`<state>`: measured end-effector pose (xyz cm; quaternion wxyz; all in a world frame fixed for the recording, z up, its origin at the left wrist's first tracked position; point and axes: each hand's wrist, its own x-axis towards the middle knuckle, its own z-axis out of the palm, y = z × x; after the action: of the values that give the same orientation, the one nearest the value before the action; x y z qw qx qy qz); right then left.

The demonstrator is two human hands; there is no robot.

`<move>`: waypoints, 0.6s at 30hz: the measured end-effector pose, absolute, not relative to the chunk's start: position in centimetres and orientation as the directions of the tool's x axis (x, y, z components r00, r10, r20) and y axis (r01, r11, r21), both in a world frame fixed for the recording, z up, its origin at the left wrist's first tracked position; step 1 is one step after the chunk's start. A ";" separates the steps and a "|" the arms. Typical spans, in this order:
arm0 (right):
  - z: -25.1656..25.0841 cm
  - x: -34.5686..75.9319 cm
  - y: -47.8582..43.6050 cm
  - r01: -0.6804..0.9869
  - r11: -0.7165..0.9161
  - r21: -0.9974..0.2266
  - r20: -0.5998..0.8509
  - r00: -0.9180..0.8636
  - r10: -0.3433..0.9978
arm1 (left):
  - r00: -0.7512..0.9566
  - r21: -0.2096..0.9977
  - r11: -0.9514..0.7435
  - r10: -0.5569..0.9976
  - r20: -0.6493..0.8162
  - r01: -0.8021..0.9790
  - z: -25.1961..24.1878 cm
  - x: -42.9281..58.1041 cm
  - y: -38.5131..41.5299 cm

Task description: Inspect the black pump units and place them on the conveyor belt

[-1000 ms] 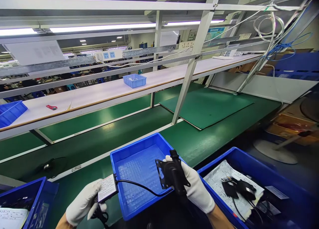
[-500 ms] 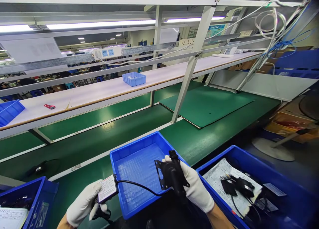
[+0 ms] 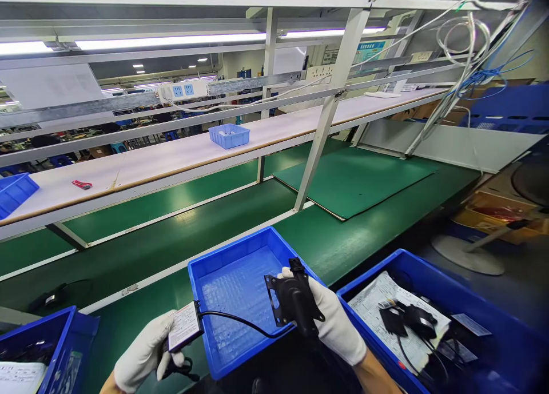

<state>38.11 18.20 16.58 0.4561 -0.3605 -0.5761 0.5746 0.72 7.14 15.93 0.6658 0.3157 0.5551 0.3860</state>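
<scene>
My left hand, in a white glove, is closed around a small flat black box with a white printed label, a bundle of black cable bunched below it. A black cable runs from the box toward the black part in my right hand. My right hand, gloved too, grips a black plastic device with a ribbed end and a flat bracket plate with holes; its exact kind cannot be told. Both are held over the near part of a blue tray, whose ridged floor shows beneath.
A blue bin at right holds papers and black cabled parts. Another blue bin stands at left. Beyond run the green bench, a slanted metal post and a pale shelf with a small blue tray.
Both hands keep hold of the same parts in almost the same positions. The view has shifted very slightly.
</scene>
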 end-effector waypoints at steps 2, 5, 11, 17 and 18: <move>16.6 38.1 18.2 -0.085 0.107 -0.991 0.129 -0.308 0.943 | 0.080 0.851 0.499 0.867 -0.493 -0.163 15.9 0.8 7.2; 16.5 38.2 18.3 -0.062 0.127 -0.990 0.140 -0.316 0.938 | 0.075 0.854 0.491 0.871 -0.486 -0.173 15.7 0.9 7.4; 15.8 38.5 18.6 -0.067 0.142 -0.988 0.156 -0.308 0.939 | 0.063 0.854 0.486 0.873 -0.483 -0.187 15.1 0.8 7.6; 16.6 38.2 18.6 -0.132 0.077 -0.988 0.116 -0.322 0.939 | 0.056 0.835 0.502 0.863 -0.503 -0.225 15.1 1.1 7.7; 16.9 38.2 18.5 -0.152 0.069 -0.986 0.116 -0.330 0.937 | 0.052 0.832 0.503 0.861 -0.506 -0.235 15.2 1.2 7.7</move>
<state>38.17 18.54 16.94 0.4634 -0.3469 -0.5654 0.5875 1.15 7.73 15.18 0.6676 0.2832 0.5530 0.4103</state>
